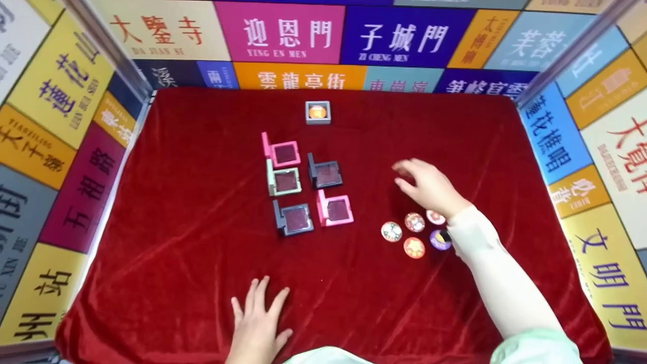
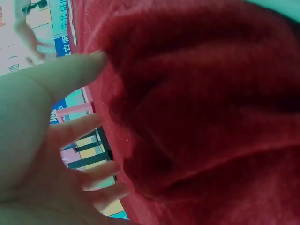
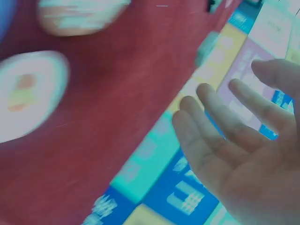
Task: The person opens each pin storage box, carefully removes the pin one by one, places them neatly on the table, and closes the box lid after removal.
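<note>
My left hand (image 1: 257,323) rests on the red cloth with its fingers spread, holding nothing. My right hand (image 1: 429,184) hovers over the cloth, fingers loosely bent and nothing in them; the right wrist view shows its bare palm. Just below that hand lie several round badges, among them a white one (image 1: 391,231), an orange one (image 1: 414,247) and a purple one (image 1: 441,240) partly covered by the wrist. Left of it stand several small square cases with raised lids: pink (image 1: 336,210), pale green (image 1: 286,181) and dark ones (image 1: 294,219).
At the back a grey square box (image 1: 317,121) has an orange round piece (image 1: 317,112) in it. Red velvet cloth (image 1: 192,202) covers the table. Panels with large Chinese characters (image 1: 288,35) rise along the back and both sides.
</note>
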